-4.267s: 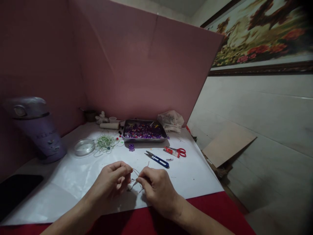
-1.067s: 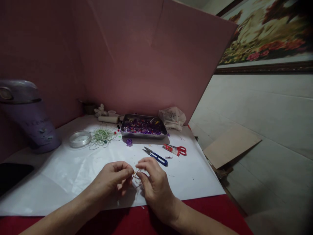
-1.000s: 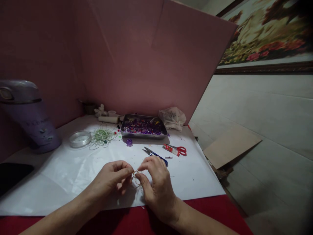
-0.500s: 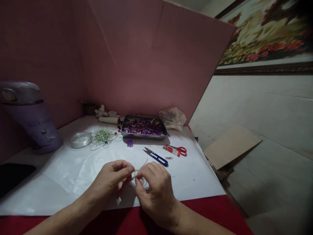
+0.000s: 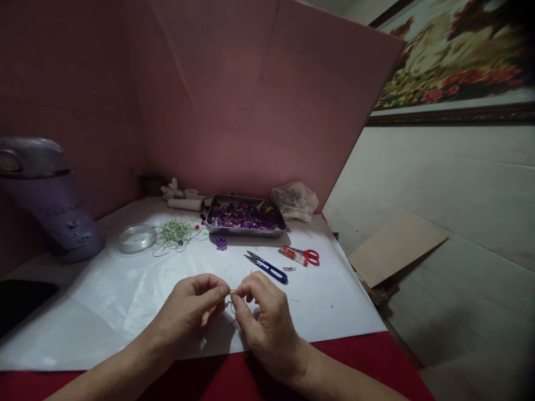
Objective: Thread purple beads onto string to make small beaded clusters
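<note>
Over the white sheet (image 5: pixel 125 301), my left hand (image 5: pixel 190 309) and my right hand (image 5: pixel 265 320) meet fingertip to fingertip. Both pinch a thin pale thread (image 5: pixel 231 298) whose short loop hangs between them. Each hand's thumb and forefinger are pressed together, the other fingers curled. Just beyond my right hand lie blue thread snips (image 5: pixel 267 267). Farther back is a metal tray (image 5: pixel 246 227) of purple and red beads.
Red scissors (image 5: pixel 301 255) lie right of the snips. A purple bead cluster (image 5: pixel 221 243), green tangled cord (image 5: pixel 175 231) and a clear round lid (image 5: pixel 136 237) sit at the left back. A purple flask (image 5: pixel 50 200), a dark phone (image 5: pixel 20 298), a pink board (image 5: pixel 251 94) and a crumpled bag (image 5: pixel 295 201) surround the sheet.
My right hand has turned and drawn in, so the wide thread loop seen a second ago has shrunk to a small one at the fingertips. My left hand has kept its pinch.
</note>
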`<action>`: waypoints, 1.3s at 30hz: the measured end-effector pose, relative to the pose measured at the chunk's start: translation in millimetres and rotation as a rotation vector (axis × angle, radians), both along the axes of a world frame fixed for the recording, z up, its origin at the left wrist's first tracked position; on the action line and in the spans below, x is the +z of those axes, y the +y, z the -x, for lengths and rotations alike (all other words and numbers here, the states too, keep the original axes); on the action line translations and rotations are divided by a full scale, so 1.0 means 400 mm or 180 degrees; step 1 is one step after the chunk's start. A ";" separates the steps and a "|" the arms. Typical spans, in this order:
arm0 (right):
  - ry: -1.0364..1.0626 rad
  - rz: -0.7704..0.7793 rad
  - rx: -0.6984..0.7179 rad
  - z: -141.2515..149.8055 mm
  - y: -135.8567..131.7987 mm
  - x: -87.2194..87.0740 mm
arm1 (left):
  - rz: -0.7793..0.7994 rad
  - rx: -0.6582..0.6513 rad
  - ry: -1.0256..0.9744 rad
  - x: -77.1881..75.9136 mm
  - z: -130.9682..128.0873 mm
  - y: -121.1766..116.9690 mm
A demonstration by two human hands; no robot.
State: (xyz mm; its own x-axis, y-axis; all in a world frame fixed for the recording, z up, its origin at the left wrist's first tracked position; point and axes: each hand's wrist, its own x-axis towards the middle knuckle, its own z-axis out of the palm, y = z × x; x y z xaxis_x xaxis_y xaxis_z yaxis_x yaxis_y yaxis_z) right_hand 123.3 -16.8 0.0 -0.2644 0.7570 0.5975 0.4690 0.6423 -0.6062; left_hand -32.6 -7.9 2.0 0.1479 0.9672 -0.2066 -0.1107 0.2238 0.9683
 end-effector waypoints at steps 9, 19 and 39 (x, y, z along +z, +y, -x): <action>0.0206 0.0183 0.1139 0.008 -0.030 0.048 | -0.0029 0.0117 -0.0556 0.012 -0.003 0.003; 0.0704 -0.0189 0.0357 -0.013 -0.044 0.033 | -0.0113 0.0047 -0.0422 0.019 0.013 0.012; 0.1304 0.1898 0.0453 -0.004 0.021 0.016 | -0.0025 -0.0300 -0.0187 0.026 0.007 0.000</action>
State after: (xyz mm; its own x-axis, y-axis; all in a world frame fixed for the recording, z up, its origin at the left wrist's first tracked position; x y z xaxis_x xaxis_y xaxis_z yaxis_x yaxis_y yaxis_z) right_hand 125.1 -8.5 6.3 -0.2284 0.9591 0.1671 0.0668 0.1867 -0.9801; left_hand -35.6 -7.9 12.6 0.2498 0.9500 -0.1874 -0.1463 0.2284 0.9625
